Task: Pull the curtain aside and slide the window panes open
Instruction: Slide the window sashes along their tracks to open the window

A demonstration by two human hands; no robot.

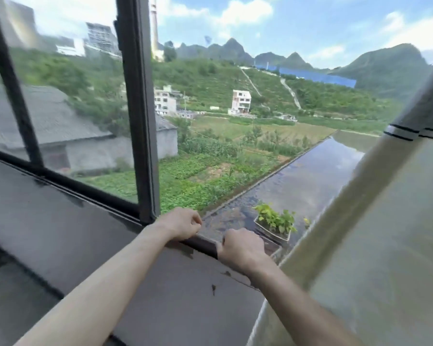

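Observation:
The dark-framed window pane stands slid to the left, leaving the middle of the window open to the outside. A pale grey curtain hangs bunched at the right, with a dark band across it. My left hand rests on the window's bottom track just right of the pane's frame, fingers curled. My right hand lies on the same track a little further right, fingers curled over its edge.
A dark glossy sill runs below the window. Outside, a wet flat roof holds a planter box with green plants. Fields, houses and hills lie beyond.

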